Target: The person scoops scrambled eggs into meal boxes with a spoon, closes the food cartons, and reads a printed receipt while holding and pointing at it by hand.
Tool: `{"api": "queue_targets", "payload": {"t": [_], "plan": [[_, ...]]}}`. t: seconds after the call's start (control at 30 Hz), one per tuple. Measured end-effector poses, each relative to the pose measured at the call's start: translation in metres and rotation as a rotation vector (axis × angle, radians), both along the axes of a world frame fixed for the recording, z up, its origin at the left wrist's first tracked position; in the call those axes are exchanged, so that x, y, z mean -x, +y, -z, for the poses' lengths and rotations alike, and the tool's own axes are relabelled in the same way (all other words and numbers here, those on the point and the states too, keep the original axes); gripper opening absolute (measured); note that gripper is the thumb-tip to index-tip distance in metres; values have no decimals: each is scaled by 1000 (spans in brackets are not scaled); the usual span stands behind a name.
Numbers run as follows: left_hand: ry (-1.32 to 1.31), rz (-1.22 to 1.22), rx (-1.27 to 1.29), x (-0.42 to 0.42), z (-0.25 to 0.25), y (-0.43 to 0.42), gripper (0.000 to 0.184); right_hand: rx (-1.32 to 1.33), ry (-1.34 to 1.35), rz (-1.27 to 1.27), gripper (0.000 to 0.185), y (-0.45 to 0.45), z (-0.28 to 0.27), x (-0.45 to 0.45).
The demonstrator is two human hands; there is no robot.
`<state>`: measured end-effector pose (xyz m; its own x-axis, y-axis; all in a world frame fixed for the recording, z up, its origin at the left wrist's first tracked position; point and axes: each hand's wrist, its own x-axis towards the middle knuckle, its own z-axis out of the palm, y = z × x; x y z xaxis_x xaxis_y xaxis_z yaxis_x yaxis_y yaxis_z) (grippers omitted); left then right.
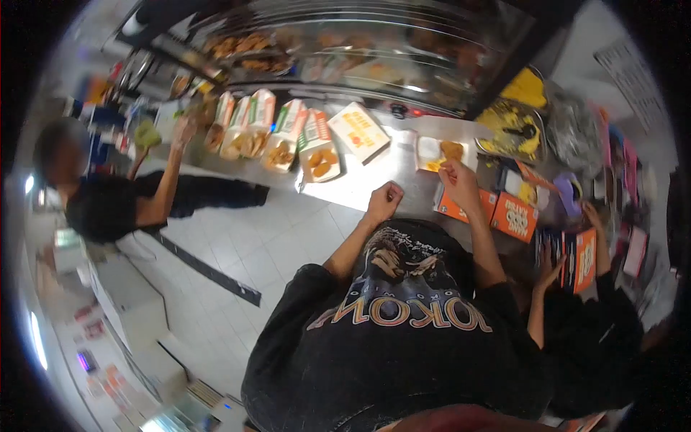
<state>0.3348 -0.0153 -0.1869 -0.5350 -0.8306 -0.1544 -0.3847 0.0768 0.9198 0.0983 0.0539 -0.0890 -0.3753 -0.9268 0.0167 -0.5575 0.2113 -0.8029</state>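
My left hand (384, 201) rests by the near edge of the steel counter (335, 196), fingers loosely curled, with nothing visible in them. Over the front of an open white food box (466, 138), my right hand (461, 178) has its fingers drawn together; whatever they hold is hidden. Just beyond those fingertips lies a golden breaded piece (452, 150). White rice (430, 148) fills the box's left side, with something yellow in front of it. Between the hands and the display case sits a closed white box (358, 134) with orange lettering.
Several open cartons with fried pieces (319, 162) stand to the left. A metal tray of yellow food (489, 138) is at the right, near orange boxes (515, 216). One co-worker's hands (551, 270) touch a box at right; another person (108, 194) stands at left. A glass case (360, 57) spans the back.
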Motion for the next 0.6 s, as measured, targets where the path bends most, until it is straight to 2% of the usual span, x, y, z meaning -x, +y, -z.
{"api": "queue_targets", "payload": {"t": [0.03, 0.17, 0.2, 0.27, 0.33, 0.37, 0.4, 0.47, 0.57, 0.6], "plan": [[-8, -49, -47, -7, 0, 0, 14, -6, 5, -53, 24, -3, -1, -8], [-76, -234, 117, -35, -15, -6, 16, 80, -73, -256, 24, -40, -13, -54], [-88, -264, 150, -43, -20, -6, 16, 46, 41, -294, 30, -56, -15, -67], [-118, -344, 264, -51, -38, -7, 21, 172, 232, -334, 47, -100, -10, -93], [-206, -463, 433, -59, -58, -20, 24, -3, 326, -297, 71, -143, -19, -126], [-252, -519, 511, -65, -60, -25, 26, -66, 400, -282, 76, -160, -14, -136], [-288, -529, 439, -72, -59, -33, 30, -131, 477, -265, 82, -176, -7, -144], [-317, -547, 504, -85, -52, -48, 30, -316, 539, -279, 96, -195, 9, -151], [-469, -460, 535, -104, -49, -62, 33, -391, 456, -193, 97, -189, 20, -146], [-524, -413, 550, -109, -49, -64, 34, -318, 544, -166, 92, -182, 22, -146]]}}
